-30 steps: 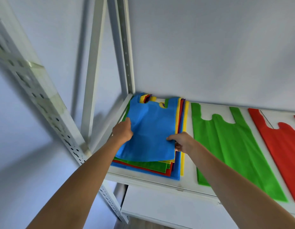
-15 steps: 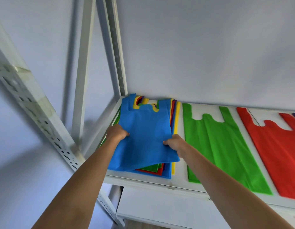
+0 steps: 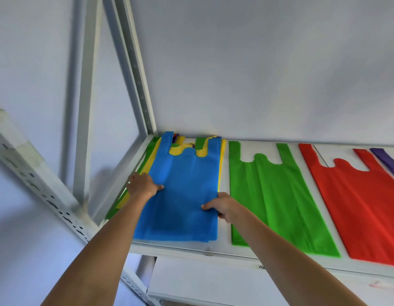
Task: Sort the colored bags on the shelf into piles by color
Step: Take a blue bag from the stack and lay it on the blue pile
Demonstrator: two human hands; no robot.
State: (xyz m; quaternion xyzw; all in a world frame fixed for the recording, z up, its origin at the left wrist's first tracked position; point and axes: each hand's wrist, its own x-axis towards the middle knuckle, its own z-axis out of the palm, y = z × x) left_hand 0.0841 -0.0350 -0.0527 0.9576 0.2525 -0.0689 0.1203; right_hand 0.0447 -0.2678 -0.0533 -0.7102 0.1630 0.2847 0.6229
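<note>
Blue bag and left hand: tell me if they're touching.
Touching. The head view shows the left hand with its fingers lying on the blue bag near its left edge.

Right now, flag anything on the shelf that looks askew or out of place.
The mixed stack under the blue bag is ragged: green and yellow edges fan out leftward. The green bag and red bag lie flat.

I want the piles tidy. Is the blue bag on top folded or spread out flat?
Spread flat. The blue bag lies full length on the mixed stack, both handles showing, with the left hand and right hand gripping its side edges.
</note>
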